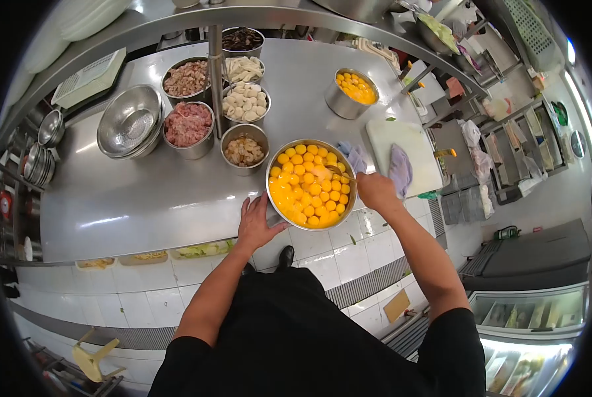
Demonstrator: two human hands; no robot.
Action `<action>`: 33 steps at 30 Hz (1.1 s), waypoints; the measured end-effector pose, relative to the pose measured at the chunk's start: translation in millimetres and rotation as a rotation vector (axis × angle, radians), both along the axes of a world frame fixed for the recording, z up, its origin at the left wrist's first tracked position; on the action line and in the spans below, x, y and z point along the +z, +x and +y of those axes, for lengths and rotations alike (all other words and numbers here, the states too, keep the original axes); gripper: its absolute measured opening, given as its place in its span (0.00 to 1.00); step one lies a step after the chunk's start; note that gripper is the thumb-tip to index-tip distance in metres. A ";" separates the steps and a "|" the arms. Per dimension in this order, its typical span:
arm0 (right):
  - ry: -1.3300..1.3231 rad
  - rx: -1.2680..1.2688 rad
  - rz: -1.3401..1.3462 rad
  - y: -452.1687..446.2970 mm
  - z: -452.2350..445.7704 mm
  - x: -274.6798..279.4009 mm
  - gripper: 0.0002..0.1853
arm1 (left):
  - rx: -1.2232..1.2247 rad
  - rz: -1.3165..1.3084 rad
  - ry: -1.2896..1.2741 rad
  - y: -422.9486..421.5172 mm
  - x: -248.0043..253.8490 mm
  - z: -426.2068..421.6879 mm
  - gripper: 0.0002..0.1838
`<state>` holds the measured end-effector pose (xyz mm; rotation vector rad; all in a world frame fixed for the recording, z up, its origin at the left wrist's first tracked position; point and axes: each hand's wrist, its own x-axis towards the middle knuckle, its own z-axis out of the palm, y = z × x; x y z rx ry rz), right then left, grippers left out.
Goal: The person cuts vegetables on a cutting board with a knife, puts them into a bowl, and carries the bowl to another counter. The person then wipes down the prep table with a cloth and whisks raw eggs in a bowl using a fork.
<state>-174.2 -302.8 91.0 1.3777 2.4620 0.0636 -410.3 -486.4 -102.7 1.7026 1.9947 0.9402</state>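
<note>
The mixing looks to be at an early stage: in the steel bowl (311, 228), most of the egg yolks (314, 188) are whole and round, while the near-left part has a smooth, runny yellow patch. Much of the breaking up therefore seems left. The bowl sits at the front edge of the tabletop (144, 192), before the person. The left hand (259, 225) lies against its near-left side, fingers spread; the right hand (377, 192) is closed round the handle of a utensil (336, 171) whose head dips among the yolks, its shape hard to make out.

Farther back, a pot (339, 106) holds more yolks, apparently unmixed. A bunched cloth (353, 157) lies just beside the bowl's far-right side, crowding the stirring arm a little; a lilac cloth (400, 171) rests on a cutting board (385, 135). On the left, a small pot (244, 168) of pale pieces stands near the rim, with a pot of minced meat (189, 126) and nested steel bowls (130, 122) beyond.
</note>
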 end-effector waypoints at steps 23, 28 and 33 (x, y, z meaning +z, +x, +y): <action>-0.157 0.146 -0.170 -31.1 30.1 -20.7 0.21 | -0.045 0.125 0.015 -21.5 2.8 -9.1 0.40; -0.131 0.181 -0.082 -34.4 22.8 -4.6 0.20 | 0.215 0.359 0.018 -49.5 -7.6 -27.9 0.36; -0.030 0.319 -0.295 -37.3 27.0 -25.7 0.12 | 0.257 0.335 0.003 -52.3 -0.9 -24.1 0.32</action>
